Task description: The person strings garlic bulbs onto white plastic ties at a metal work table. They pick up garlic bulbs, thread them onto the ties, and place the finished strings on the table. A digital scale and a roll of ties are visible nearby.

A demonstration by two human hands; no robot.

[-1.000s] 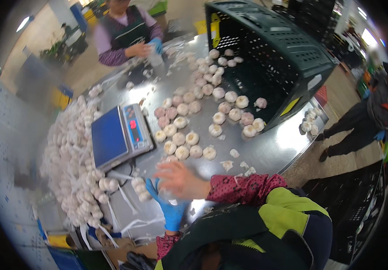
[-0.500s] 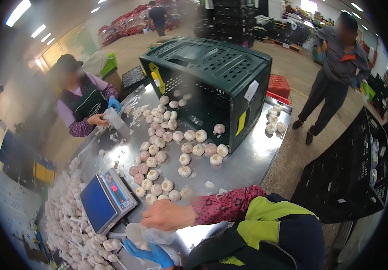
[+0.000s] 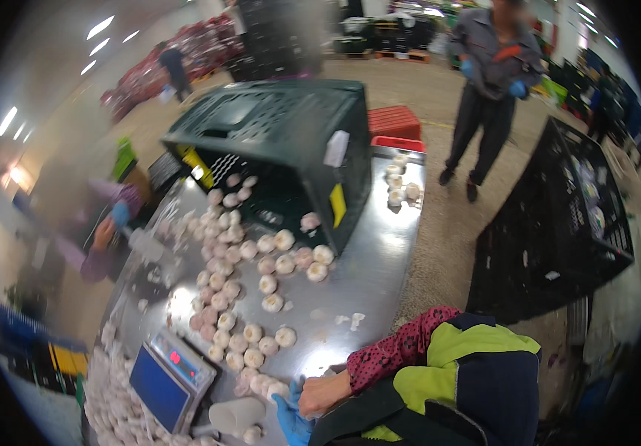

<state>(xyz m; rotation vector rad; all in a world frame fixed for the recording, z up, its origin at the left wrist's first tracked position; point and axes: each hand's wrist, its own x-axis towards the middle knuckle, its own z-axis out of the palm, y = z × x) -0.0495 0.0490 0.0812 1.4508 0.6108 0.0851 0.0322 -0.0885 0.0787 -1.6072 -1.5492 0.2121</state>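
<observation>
My left hand [image 3: 292, 418], in a blue glove, is low in the view with its visible fingers apart. Against it, my bare right hand [image 3: 323, 394] has curled fingers; whatever they grip is hidden. A short row of garlic bulbs [image 3: 261, 383] ends beside the glove; whether netting encloses them I cannot tell. Left of the glove, a white plastic tube [image 3: 235, 417] lies on its side, with a single bulb by it. Further left stands a scale [image 3: 163, 386] with a blue platform and a lit red display.
Trimmed bulbs [image 3: 220, 286] spread across the metal table [image 3: 350, 312] from a tipped green crate [image 3: 276, 111]. More garlic [image 3: 116, 401] is heaped by the scale. Black crates [image 3: 536, 245] stand at right. One co-worker [image 3: 101, 238] is across the table at left; another person [image 3: 487, 89] stands beyond it.
My hands have moved right, away from the scale, and come together. The white tube, earlier upright beside my right hand, now lies on the table. The view has turned right.
</observation>
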